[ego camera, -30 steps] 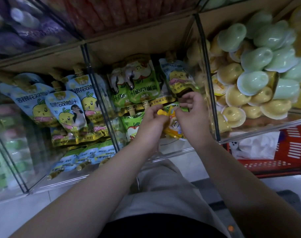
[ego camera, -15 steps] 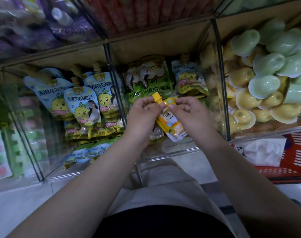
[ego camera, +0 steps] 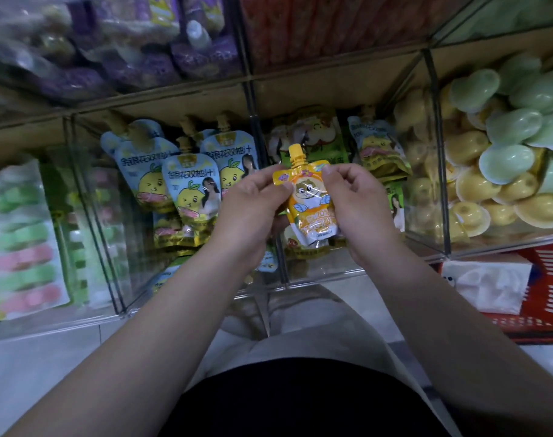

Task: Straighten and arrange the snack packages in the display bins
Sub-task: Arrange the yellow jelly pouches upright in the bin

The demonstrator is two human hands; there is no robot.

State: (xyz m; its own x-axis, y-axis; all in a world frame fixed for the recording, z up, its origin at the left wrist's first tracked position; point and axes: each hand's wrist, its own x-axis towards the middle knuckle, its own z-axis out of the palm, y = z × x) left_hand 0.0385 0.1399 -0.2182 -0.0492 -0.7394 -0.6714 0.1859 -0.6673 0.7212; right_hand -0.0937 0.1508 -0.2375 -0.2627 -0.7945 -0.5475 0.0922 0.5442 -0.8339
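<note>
An orange spouted pouch (ego camera: 309, 201) with a cartoon animal is held upright in front of the middle clear bin (ego camera: 325, 274). My left hand (ego camera: 253, 212) pinches its upper left corner and my right hand (ego camera: 354, 200) pinches its upper right corner. Its yellow cap points up. Behind it in the middle bin lie green apple pouches (ego camera: 316, 134) and a pale blue pouch (ego camera: 376, 146). The bin to the left holds several light blue pouches (ego camera: 186, 181) with a yellow fruit face, standing and leaning.
A right-hand bin holds yellow and green jelly cups (ego camera: 502, 159). At far left is a bin of green and pink packets (ego camera: 22, 241). Purple packs (ego camera: 136, 64) fill the upper shelf. A red basket (ego camera: 549, 298) with a white tissue pack (ego camera: 486, 285) sits on the floor at the right.
Both hands lifted the orange pouch out of the middle bin and turned it upright, its face toward me. The camera view shifted right and closer.
</note>
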